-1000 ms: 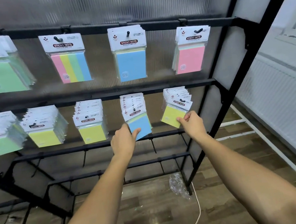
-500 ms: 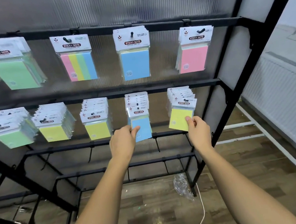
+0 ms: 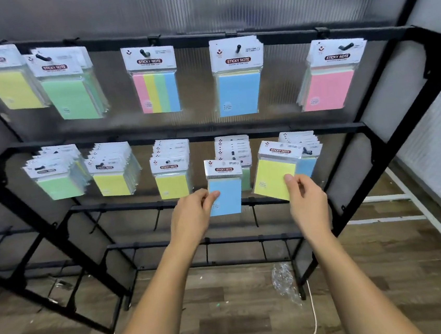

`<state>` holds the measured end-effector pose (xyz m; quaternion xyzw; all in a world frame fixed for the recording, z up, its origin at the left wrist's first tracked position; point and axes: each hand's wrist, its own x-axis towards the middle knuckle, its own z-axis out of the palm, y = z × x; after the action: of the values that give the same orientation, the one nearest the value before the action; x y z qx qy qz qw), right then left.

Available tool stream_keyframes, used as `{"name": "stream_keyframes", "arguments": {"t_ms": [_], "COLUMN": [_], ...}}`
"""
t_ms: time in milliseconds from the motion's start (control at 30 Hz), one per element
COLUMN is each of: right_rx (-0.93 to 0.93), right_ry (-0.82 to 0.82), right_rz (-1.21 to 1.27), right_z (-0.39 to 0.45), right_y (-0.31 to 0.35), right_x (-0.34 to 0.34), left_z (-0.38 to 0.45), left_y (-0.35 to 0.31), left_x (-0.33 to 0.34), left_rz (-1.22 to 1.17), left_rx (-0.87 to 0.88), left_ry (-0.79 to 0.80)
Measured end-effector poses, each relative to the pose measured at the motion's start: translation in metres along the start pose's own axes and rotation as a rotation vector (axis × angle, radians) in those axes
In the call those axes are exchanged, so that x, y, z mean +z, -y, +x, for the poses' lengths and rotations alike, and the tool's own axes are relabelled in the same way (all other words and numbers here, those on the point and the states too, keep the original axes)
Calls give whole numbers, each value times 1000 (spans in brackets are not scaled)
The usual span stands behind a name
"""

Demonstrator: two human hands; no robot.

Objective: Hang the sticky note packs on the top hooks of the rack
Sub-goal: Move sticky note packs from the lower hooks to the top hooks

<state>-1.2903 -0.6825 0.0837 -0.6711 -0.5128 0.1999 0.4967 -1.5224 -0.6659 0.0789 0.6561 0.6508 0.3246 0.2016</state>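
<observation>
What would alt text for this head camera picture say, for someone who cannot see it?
A person's left hand pinches a blue sticky note pack and the right hand a yellow pack, both held in front of the middle row of a black rack. Above, five top hooks already carry packs, coloured yellow, green, striped, blue and pink.

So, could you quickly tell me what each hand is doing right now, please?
Left hand: pinching a blue sticky note pack by its lower edge.
Right hand: pinching a yellow sticky note pack by its lower corner.

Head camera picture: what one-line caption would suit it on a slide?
Left hand pinches a blue sticky note pack, right hand a yellow sticky note pack, before the black metal rack.
</observation>
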Motion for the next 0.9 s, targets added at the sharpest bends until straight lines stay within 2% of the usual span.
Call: {"name": "stream_keyframes", "arguments": {"t_ms": [333, 900], "right_rx": [-143, -277], "right_ry": [200, 208], "right_rz": [39, 138], "right_z": [-13, -69], "right_y": [57, 218], "right_x": [68, 247], "left_z": [2, 36], "left_y": [50, 187], "left_x": [-74, -253], "left_rz": [-17, -127], "left_rx": [-1, 52], "left_ry": [-127, -280]}}
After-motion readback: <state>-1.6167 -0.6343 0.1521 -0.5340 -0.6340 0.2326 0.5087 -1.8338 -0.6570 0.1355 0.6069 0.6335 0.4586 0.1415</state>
